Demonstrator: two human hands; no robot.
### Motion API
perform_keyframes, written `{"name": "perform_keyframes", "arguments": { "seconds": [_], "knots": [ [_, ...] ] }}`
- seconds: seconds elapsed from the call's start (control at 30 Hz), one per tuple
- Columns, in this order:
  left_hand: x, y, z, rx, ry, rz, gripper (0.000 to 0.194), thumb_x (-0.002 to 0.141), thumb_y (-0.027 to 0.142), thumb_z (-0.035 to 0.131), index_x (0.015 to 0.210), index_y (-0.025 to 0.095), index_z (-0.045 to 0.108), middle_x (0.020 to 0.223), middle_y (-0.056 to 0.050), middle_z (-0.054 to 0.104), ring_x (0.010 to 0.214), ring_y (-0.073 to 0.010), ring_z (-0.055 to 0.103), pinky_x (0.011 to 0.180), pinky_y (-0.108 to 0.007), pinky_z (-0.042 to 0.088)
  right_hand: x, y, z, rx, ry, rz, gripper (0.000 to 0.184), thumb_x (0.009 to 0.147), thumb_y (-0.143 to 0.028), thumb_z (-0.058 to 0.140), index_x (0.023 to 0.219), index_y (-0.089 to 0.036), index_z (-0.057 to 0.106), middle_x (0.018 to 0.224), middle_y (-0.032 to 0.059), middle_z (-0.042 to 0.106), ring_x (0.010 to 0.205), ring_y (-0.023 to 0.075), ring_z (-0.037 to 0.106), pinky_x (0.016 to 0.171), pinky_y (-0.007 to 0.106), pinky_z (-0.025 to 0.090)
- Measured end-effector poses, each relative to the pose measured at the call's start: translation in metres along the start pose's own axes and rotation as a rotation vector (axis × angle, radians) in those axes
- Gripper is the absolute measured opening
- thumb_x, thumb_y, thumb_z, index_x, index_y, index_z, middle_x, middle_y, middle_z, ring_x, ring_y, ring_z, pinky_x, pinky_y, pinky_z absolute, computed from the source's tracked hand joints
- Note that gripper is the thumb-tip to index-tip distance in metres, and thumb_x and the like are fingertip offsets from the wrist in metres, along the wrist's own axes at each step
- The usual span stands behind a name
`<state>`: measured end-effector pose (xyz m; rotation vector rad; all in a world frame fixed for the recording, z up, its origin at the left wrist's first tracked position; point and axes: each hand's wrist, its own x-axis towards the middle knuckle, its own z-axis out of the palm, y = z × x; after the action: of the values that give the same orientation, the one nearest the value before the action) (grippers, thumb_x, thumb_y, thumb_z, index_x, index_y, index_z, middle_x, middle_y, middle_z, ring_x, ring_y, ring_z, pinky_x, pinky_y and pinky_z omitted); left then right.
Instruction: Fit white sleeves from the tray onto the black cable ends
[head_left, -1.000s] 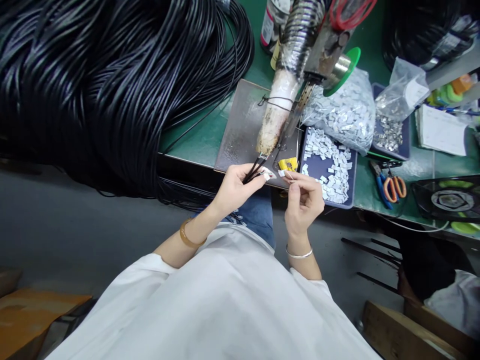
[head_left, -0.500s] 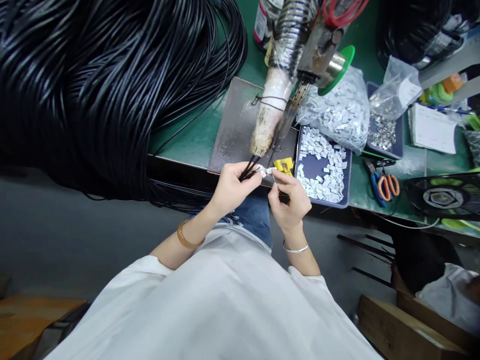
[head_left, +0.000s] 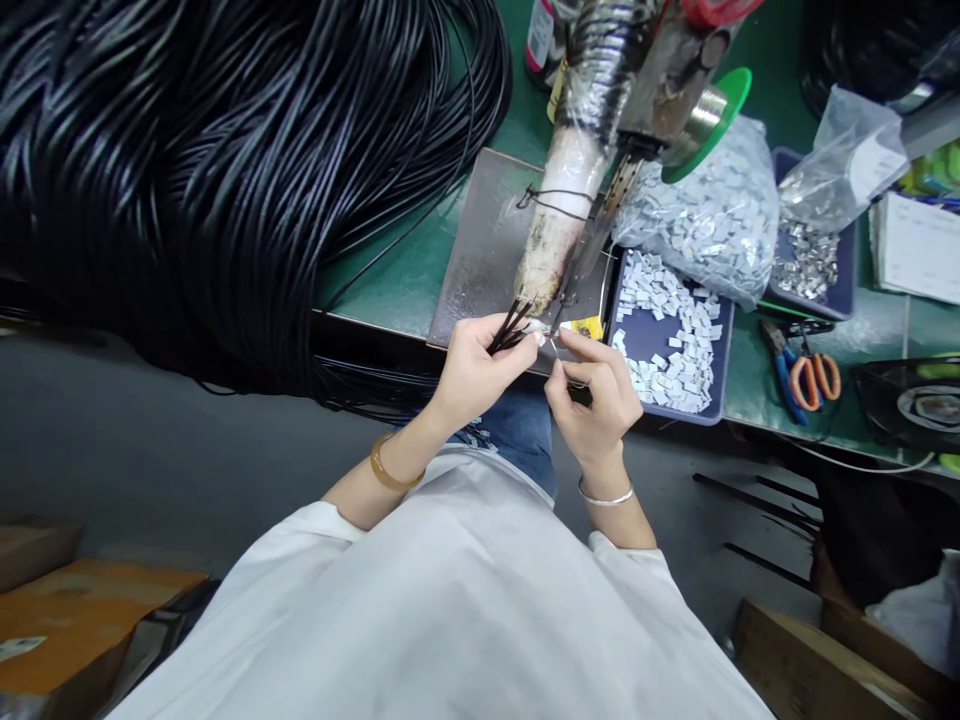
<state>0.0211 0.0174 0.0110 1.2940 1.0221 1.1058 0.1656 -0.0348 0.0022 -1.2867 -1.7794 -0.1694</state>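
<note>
My left hand (head_left: pixel 486 372) is closed around several thin black cables (head_left: pixel 508 328), with a small white piece (head_left: pixel 534 328) at its fingertips. Beside it, my right hand (head_left: pixel 596 390) pinches a thin silvery solder wire (head_left: pixel 555 348) between thumb and forefinger. Between both hands, the tip of a downward-pointing soldering iron (head_left: pixel 592 245) comes close to the white piece; whether they touch I cannot tell. A yellow piece (head_left: pixel 585 327) lies just behind my right fingers. The taped mouth of a duct (head_left: pixel 551 235) hangs over the cables.
A big heap of black cable (head_left: pixel 247 180) covers the left side. On the right stand a tray (head_left: pixel 652 335) of small white pieces, a plastic bag (head_left: pixel 705 210) of more, a solder spool (head_left: pixel 701 130), a bin of metal parts (head_left: pixel 810 265), and pliers (head_left: pixel 784 370). A metal plate (head_left: pixel 480 240) lies under the duct.
The camera view has shifted, so the bench items sit further right. My hands stay close together at the iron's tip, with the white piece now nearer to it.
</note>
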Motion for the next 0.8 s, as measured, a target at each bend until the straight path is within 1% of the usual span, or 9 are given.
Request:
{"name": "perform_keyframes", "arguments": {
  "seconds": [0.17, 0.3, 0.4, 0.5, 0.57, 0.67, 0.73, 0.8],
  "knots": [
    [-0.0021, -0.0002, -0.0012, -0.009, -0.014, -0.014, 0.012, 0.076, 0.023, 0.069, 0.072, 0.013, 0.074, 0.063, 0.000, 0.062, 0.057, -0.0092, 0.051, 0.056, -0.021, 0.042, -0.0026, -0.0016, -0.0017, 0.056, 0.018, 0.025, 0.018, 0.083, -0.009, 0.064, 0.087, -0.024, 0.056, 0.105, 0.0056, 0.076, 0.091, 0.0183, 0.075, 0.075, 0.034, 0.065],
    [-0.0020, -0.0017, -0.0008, -0.009, -0.040, -0.052, 0.013, 0.075, 0.023, 0.068, 0.074, 0.012, 0.075, 0.065, 0.000, 0.065, 0.059, -0.0093, 0.053, 0.057, -0.020, 0.044, -0.0048, 0.0012, -0.0013, 0.146, -0.001, 0.112, 0.013, 0.087, -0.011, 0.061, 0.089, -0.023, 0.057, 0.115, 0.0081, 0.074, 0.099, 0.0198, 0.075, 0.079, 0.037, 0.066],
    [-0.0008, -0.0017, -0.0001, -0.024, -0.035, -0.067, 0.013, 0.074, 0.024, 0.069, 0.074, 0.012, 0.074, 0.067, -0.001, 0.065, 0.060, -0.0096, 0.053, 0.057, -0.020, 0.044, -0.0039, 0.0031, -0.0015, 0.179, -0.034, 0.171, 0.009, 0.089, -0.014, 0.060, 0.092, -0.023, 0.059, 0.120, 0.0086, 0.073, 0.097, 0.0198, 0.076, 0.075, 0.035, 0.066],
    [0.0001, 0.0005, 0.0003, -0.035, -0.040, -0.050, 0.011, 0.074, 0.024, 0.069, 0.074, 0.013, 0.072, 0.064, 0.000, 0.061, 0.057, -0.0081, 0.049, 0.054, -0.019, 0.041, -0.0006, 0.0024, -0.0022, 0.174, -0.026, 0.156, 0.013, 0.086, -0.012, 0.064, 0.093, -0.022, 0.062, 0.117, 0.0075, 0.074, 0.095, 0.0195, 0.076, 0.078, 0.035, 0.066],
    [0.0004, 0.0030, 0.0002, -0.015, -0.040, -0.028, 0.010, 0.074, 0.022, 0.068, 0.071, 0.013, 0.070, 0.059, 0.002, 0.054, 0.052, -0.0063, 0.041, 0.050, -0.019, 0.035, 0.0019, 0.0006, -0.0027, 0.173, -0.009, 0.147, 0.014, 0.085, -0.011, 0.066, 0.092, -0.023, 0.064, 0.117, 0.0064, 0.074, 0.095, 0.0196, 0.076, 0.083, 0.038, 0.066],
    [0.0012, 0.0060, -0.0007, 0.004, -0.045, -0.005, 0.011, 0.074, 0.021, 0.067, 0.066, 0.014, 0.067, 0.053, 0.004, 0.045, 0.049, -0.0052, 0.031, 0.046, -0.019, 0.029, 0.0034, -0.0022, -0.0034, 0.169, -0.010, 0.143, 0.015, 0.086, -0.010, 0.065, 0.091, -0.024, 0.065, 0.118, 0.0052, 0.073, 0.096, 0.0197, 0.076, 0.084, 0.039, 0.067],
    [0.0021, 0.0061, -0.0015, -0.011, -0.055, -0.010, 0.010, 0.073, 0.021, 0.067, 0.066, 0.014, 0.066, 0.053, 0.005, 0.044, 0.049, -0.0053, 0.030, 0.047, -0.020, 0.029, 0.0025, -0.0030, -0.0038, 0.159, -0.018, 0.128, 0.014, 0.086, -0.011, 0.064, 0.091, -0.024, 0.063, 0.119, 0.0057, 0.073, 0.098, 0.0198, 0.075, 0.081, 0.037, 0.068],
    [0.0029, 0.0048, -0.0023, -0.026, -0.083, -0.033, 0.009, 0.073, 0.021, 0.066, 0.067, 0.014, 0.067, 0.054, 0.005, 0.047, 0.050, -0.0056, 0.033, 0.049, -0.020, 0.032, 0.0010, -0.0026, -0.0043, 0.134, -0.026, 0.110, 0.013, 0.086, -0.011, 0.063, 0.089, -0.024, 0.060, 0.117, 0.0060, 0.074, 0.097, 0.0195, 0.076, 0.079, 0.036, 0.068]
  ]
}}
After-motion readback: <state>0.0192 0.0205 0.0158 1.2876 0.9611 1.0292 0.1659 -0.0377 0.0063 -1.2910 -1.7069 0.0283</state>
